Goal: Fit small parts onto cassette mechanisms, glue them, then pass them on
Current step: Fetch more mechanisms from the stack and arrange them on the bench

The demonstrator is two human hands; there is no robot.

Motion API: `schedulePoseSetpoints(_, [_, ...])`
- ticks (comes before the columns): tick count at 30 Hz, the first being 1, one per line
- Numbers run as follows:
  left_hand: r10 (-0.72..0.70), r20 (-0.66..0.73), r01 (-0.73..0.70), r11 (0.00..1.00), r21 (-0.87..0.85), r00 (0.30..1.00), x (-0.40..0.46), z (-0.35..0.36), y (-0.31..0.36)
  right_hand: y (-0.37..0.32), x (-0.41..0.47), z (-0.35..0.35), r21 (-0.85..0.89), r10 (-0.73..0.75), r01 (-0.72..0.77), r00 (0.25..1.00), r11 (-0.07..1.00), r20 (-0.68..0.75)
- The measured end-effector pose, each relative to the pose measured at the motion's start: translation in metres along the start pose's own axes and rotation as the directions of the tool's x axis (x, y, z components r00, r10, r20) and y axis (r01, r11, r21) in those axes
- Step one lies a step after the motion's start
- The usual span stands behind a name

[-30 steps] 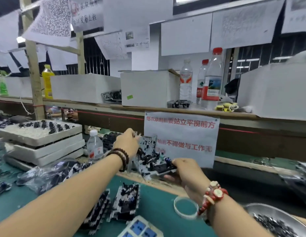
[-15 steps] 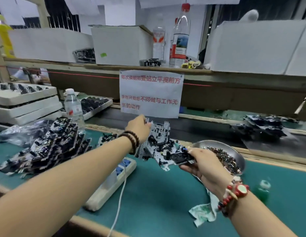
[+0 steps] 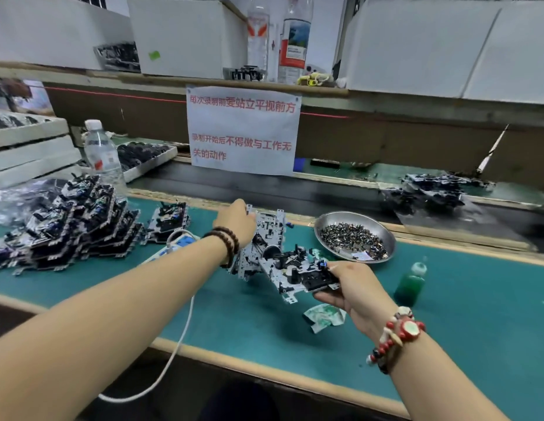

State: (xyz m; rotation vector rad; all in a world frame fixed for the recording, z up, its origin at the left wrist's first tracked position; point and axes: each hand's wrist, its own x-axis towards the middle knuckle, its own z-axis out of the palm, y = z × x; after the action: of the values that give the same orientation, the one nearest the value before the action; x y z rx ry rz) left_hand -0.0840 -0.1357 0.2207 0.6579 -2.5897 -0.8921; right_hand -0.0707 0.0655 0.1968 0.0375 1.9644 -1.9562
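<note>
Left hand (image 3: pixel 239 221) grips upright cassette mechanism (image 3: pixel 266 238); right hand (image 3: pixel 349 287) pinches second mechanism (image 3: pixel 298 276), tilted, above green worktop (image 3: pixel 477 314). Metal dish (image 3: pixel 354 237) just right, far side.

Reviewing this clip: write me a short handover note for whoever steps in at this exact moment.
Left hand grips one cassette mechanism, held upright over the green mat.
Right hand grips a second mechanism, lying flatter and lower.
Metal dish of small parts sits beyond the right hand; green glue bottle stands to its right.
Pile of mechanisms lies at far left; another batch lies on the dark belt at right.
Done: cannot tell whether these two are fitted or glued.
Left: check, fit, glue, pass on.
</note>
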Motion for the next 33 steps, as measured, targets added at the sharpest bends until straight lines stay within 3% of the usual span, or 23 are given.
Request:
schedulePoseSetpoints(12, [0.027, 0.084, -0.028, 1.000, 0.010, 0.996, -0.010, -0.008, -0.012, 0.007, 0.002, 0.011, -0.329, -0.096, 0.072, 0.994, 0.942, -0.057])
schedulePoseSetpoints(20, [0.185, 0.229, -0.182, 0.983, -0.031, 0.956, -0.020, -0.018, -0.009, 0.014, -0.001, 0.007, -0.298, -0.060, 0.045, 0.997, 0.954, -0.042])
schedulePoseSetpoints(25, [0.268, 0.237, -0.269, 0.963, -0.029, 0.934, -0.039, -0.016, -0.013, 0.034, -0.008, -0.001, -0.143, 0.048, -0.049, 0.999, 0.988, -0.015])
schedulePoseSetpoints(33, [0.535, 0.265, -0.574, 0.813, 0.096, 0.802, -0.061, 0.003, -0.036, 0.043, -0.009, 0.007, -0.050, 0.075, -0.075, 0.997, 0.996, 0.010])
